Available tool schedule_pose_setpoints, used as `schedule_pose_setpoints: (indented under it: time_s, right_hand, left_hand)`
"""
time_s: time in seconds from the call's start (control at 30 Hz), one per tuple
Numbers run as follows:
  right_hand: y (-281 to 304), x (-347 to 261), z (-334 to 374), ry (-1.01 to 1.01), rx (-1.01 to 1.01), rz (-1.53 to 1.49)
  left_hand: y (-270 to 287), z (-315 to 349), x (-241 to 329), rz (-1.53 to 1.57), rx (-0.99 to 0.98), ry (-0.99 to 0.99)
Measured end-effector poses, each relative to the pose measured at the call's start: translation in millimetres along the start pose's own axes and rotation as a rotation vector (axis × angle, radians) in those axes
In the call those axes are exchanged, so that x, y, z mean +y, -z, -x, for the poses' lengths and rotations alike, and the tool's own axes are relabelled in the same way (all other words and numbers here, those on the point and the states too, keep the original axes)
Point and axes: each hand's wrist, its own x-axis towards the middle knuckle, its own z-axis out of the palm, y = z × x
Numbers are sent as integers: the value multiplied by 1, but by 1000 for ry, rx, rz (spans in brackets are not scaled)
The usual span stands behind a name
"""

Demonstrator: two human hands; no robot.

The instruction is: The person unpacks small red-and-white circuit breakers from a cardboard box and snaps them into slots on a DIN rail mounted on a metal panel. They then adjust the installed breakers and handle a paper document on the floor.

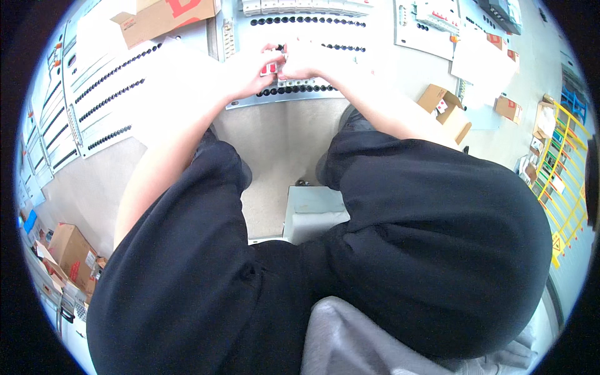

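Both my hands meet above a white mounting panel (240, 95) with rows of black round grommets. My left hand (262, 70) is closed around a small white circuit breaker with red parts (269, 69). Right beside it, my right hand (300, 62) has its fingers curled in at the breaker's edge; what they pinch is hidden. Below the hands, a short row of white terminal modules (300, 82) sits on the panel, just above its lowest grommet row (297, 91).
An open cardboard box (169, 22) lies on the panels at the upper left. Another open box (445, 111) stands on the floor at right. More grommeted panels (106, 94) spread out leftward. A grey-green box-like seat (315, 215) is between my legs. Yellow barriers (565, 181) stand far right.
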Motion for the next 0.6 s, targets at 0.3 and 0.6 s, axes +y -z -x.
schedule_pose_setpoints:
  time_s: [0.3,0.6]
  right_hand:
    - [-20,39,-11,166,145,-38]
    - [-27,-4,-21,62,320,282]
  left_hand:
    - [2,17,20,222,81,149]
    - [3,16,-5,272,-23,122]
